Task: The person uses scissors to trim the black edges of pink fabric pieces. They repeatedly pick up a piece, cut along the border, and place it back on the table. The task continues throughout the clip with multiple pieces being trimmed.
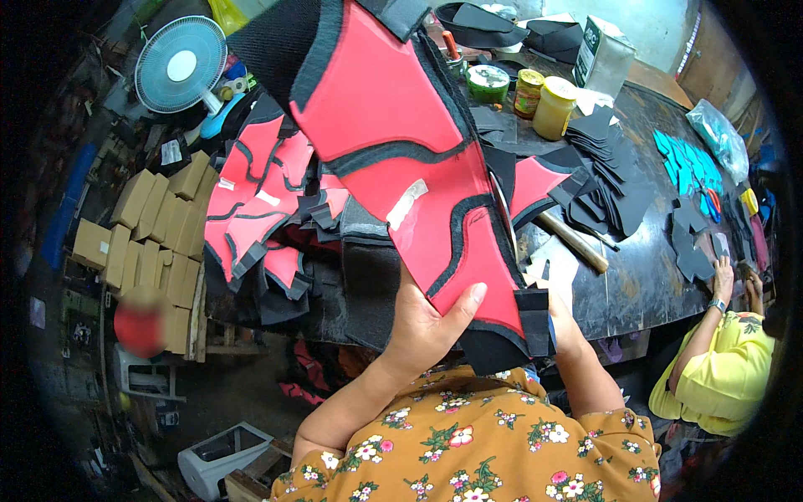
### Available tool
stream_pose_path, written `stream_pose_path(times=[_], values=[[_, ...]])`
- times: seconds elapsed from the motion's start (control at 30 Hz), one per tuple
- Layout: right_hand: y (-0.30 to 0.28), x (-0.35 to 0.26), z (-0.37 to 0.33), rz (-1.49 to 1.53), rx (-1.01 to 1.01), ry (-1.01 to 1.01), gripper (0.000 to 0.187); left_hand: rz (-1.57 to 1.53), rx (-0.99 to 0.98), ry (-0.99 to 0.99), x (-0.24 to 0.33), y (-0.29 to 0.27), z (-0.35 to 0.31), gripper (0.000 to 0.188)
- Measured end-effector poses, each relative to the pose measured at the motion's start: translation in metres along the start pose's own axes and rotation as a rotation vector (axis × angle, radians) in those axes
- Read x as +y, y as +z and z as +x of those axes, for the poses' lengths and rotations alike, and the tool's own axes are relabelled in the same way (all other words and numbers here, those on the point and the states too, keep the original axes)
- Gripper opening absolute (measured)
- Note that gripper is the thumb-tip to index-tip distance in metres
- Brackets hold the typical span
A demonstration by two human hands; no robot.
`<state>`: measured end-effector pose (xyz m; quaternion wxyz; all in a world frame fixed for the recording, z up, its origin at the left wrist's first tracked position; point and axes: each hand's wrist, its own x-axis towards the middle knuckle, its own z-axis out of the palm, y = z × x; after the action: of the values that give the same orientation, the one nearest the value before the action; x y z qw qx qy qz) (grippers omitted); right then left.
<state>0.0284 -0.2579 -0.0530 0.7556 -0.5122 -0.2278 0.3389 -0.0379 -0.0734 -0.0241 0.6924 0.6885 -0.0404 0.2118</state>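
The left hand [431, 322] grips a red-and-black panel [393, 109] near its lower end, thumb pressed on the face. I see the panel raised over the counter [644, 280]'s near edge. The right hand [565, 326] is at its lower right edge, fingers hidden; grip cannot be determined. Similar pieces [251, 201] lie heaped to the worker's left.

The red-and-black piece [443, 180] is cut off at top; behind it, your left hand [422, 322] and right hand [565, 330] are partly hidden.
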Motion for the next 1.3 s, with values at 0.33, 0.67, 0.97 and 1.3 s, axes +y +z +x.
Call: stream_pose_path(times=[0.33,0.67,0.97,1.3], values=[[-0.008,0.004,-0.004,-0.064,-0.034,0.109,0.034,-0.002,0.206,0.041,0.018,-0.051,0.061,0.012],[-0.005,-0.001,0.003,-0.146,0.030,0.066,0.041,0.103,0.095,0.055,0.022,-0.042,0.054,0.013],[-0.007,-0.008,-0.002,-0.239,0.036,0.119,0.015,-0.329,0.167,-0.295,0.023,-0.043,0.049,0.024],[-0.006,-0.021,0.012,-0.368,-0.099,-0.011,0.016,-0.163,-0.016,-0.266,0.002,-0.036,0.030,0.024]])
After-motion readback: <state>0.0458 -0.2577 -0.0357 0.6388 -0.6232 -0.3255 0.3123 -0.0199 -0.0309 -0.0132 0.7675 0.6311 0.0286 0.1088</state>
